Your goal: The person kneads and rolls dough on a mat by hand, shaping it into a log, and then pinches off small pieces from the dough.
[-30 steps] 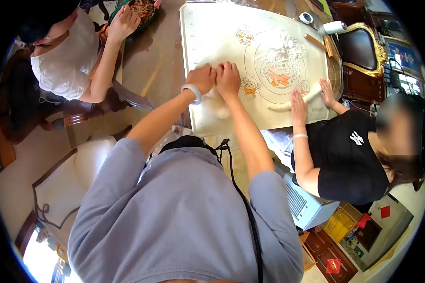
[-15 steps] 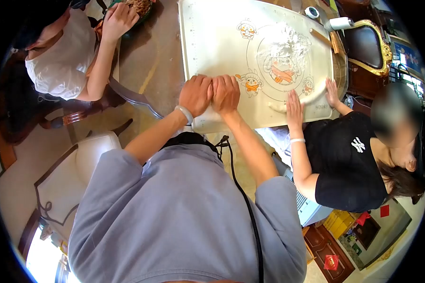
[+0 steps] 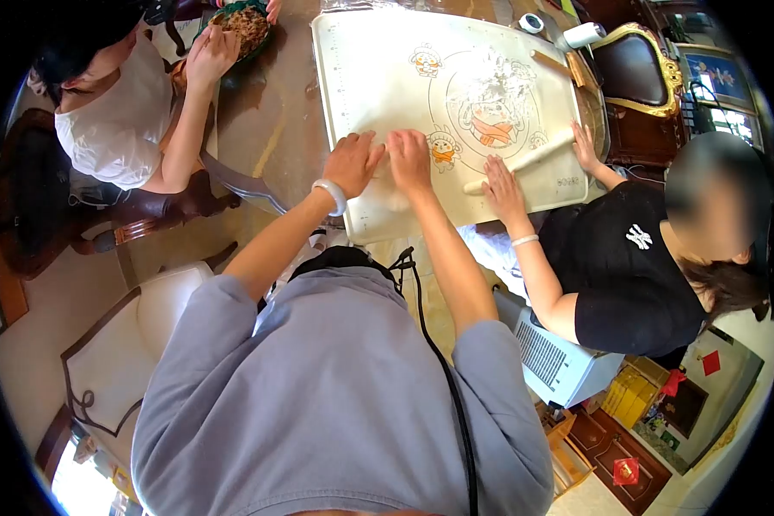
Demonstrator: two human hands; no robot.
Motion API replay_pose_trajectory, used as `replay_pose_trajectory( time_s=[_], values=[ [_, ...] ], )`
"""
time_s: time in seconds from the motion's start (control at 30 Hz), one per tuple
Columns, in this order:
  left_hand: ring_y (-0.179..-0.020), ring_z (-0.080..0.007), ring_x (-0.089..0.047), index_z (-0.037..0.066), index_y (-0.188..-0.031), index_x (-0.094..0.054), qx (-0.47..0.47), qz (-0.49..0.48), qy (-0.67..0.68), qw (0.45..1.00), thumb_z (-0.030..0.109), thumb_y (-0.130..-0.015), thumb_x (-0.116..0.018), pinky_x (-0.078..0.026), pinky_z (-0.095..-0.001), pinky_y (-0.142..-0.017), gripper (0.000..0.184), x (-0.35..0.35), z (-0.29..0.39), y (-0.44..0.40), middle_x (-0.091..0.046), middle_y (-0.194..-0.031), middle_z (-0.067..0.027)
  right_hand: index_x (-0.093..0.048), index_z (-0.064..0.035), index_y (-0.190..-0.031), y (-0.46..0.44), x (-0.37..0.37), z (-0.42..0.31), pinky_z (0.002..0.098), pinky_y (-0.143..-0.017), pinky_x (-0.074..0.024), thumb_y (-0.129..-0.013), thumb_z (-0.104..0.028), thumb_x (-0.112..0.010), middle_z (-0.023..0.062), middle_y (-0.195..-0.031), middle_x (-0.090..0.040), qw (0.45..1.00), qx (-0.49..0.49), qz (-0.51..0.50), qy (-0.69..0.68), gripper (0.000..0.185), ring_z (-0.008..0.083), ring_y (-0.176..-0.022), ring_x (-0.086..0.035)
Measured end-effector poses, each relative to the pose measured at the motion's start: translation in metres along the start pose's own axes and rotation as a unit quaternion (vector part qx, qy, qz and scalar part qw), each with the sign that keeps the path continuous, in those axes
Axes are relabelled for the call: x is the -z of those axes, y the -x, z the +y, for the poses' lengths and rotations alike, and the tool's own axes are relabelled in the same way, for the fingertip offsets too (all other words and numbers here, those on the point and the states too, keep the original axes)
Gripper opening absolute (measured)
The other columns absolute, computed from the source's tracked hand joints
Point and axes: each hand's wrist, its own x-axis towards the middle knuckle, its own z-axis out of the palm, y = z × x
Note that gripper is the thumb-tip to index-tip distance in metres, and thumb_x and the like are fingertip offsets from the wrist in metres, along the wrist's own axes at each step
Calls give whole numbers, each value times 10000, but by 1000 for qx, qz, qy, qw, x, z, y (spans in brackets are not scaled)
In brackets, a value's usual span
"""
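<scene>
My left hand, with a pale bangle at the wrist, is at the near left edge of a cream mat printed with cartoon figures. Its fingers are curled downward. Just to its right, my right hand also has its fingers bent down toward the mat. A small gap separates the two hands. Whatever lies under my fingers is hidden. On the same mat to the right, a co-worker's two hands lie flat on a long pale dough roll.
White flour is scattered on the mat's far part. At left, another person's hand is at a bowl of brown filling. Wooden sticks and a white roll lie at the far right. A white chair stands at lower left.
My hands, pressed together before, have moved slightly apart. The co-worker's hands have shifted along with the dough roll, which shows longer now. The whole view has shifted a little.
</scene>
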Motion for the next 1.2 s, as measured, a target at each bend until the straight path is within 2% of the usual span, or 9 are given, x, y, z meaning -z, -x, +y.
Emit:
replay_pose_trajectory(
  time_s=[0.17,0.27,0.5,0.7,0.8,0.9,0.93,1.03,1.2],
  values=[
    [-1138,-377,-513,52,-1350,-395,-124,-45,12,991,285,-825,-709,-413,-440,-965,655,23,-14,27,-522,-1267,-215,-392,-124,-1360,59,32,19,469,-1022,-347,-793,-388,-674,269,-1287,-457,991,2,-82,102,686,415,-1232,-412],
    [-1079,-380,-548,57,-1328,-409,4,-167,85,982,245,-760,-762,-444,-440,-917,694,56,11,23,-565,-1185,-216,-397,-95,-1311,70,28,10,469,-992,-370,-760,-305,-714,271,-1250,-483,995,13,-64,-75,669,415,-1191,-444],
    [-984,-386,-579,41,-1207,-508,17,-121,70,990,189,-669,-811,-465,-444,-858,635,73,35,29,-601,-1061,-204,-443,-64,-1278,64,79,-45,397,-881,-469,-663,-161,-792,182,-1067,-620,992,-68,-104,7,714,331,-988,-604],
    [-1040,-347,-591,16,-1204,-500,227,-89,315,917,251,-731,-796,-473,-403,-892,605,78,48,24,-600,-1102,-222,-537,-46,-1236,14,96,-51,355,-870,-500,-662,-132,-799,161,-1077,-657,997,25,-39,-56,636,268,-997,-638],
    [-1033,-345,-593,-25,-1195,-491,227,-93,216,945,308,-753,-786,-471,-410,-894,627,32,14,27,-593,-1099,-239,-532,-42,-1260,-15,75,-39,361,-910,-482,-770,-223,-744,161,-1155,-643,992,43,-78,-94,563,280,-1064,-624],
    [-1027,-387,-561,-50,-1179,-496,131,-47,3,990,387,-845,-675,-446,-452,-891,578,23,0,34,-572,-1112,-270,-520,-50,-1301,-26,36,-10,377,-957,-452,-890,-347,-606,185,-1206,-618,999,5,-49,-13,514,305,-1102,-604],
    [-1025,-396,-554,-49,-1178,-499,115,-27,-69,991,393,-870,-643,-440,-460,-888,558,23,-1,35,-568,-1117,-275,-543,-46,-1262,-28,24,1,385,-941,-457,-893,-341,-597,188,-1186,-623,1000,-13,-14,-16,476,317,-1089,-604],
    [-1013,-419,-531,-45,-1173,-509,33,121,14,992,354,-937,-540,-429,-471,-875,465,26,-2,20,-573,-1089,-274,-598,-34,-1115,-27,-2,2,416,-882,-464,-902,-314,-568,191,-1097,-639,997,-36,68,-23,353,353,-1009,-605],
    [-918,-417,-556,-14,-1152,-512,-21,105,82,991,262,-952,-490,-444,-481,-808,341,12,1,-9,-600,-1003,-227,-571,-29,-808,-10,3,-45,465,-771,-426,-908,-247,-536,151,-821,-615,982,43,182,32,242,365,-786,-559]
  ],
)
